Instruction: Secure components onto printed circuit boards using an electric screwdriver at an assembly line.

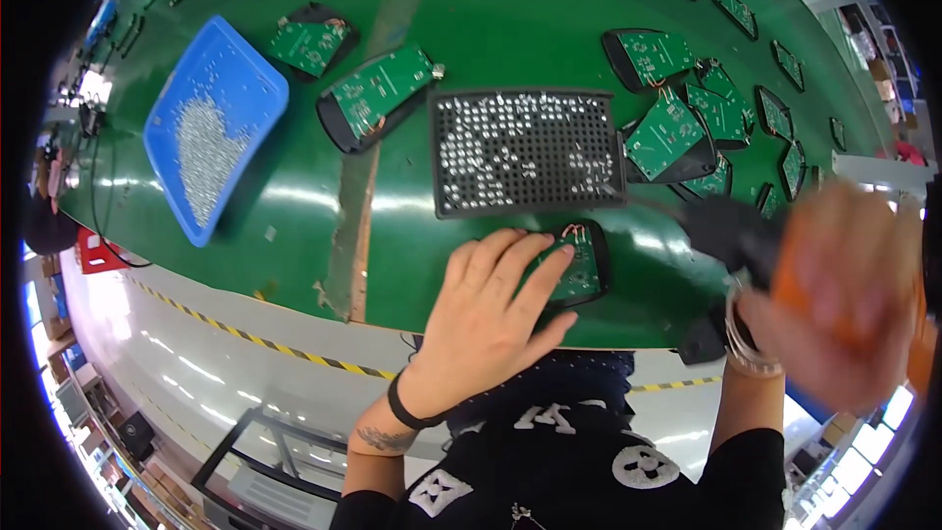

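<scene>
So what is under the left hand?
A green circuit board in a black casing, its right part showing, with thin wires near the far end. The left hand covers the rest, so those parts cannot be seen.

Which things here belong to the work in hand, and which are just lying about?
Likely in use:
green board under the left hand
orange-black tool, blurred, in the right hand
dark perforated tray
blue tray of small metal pieces

Apparently just about:
red box
brown strip
</scene>
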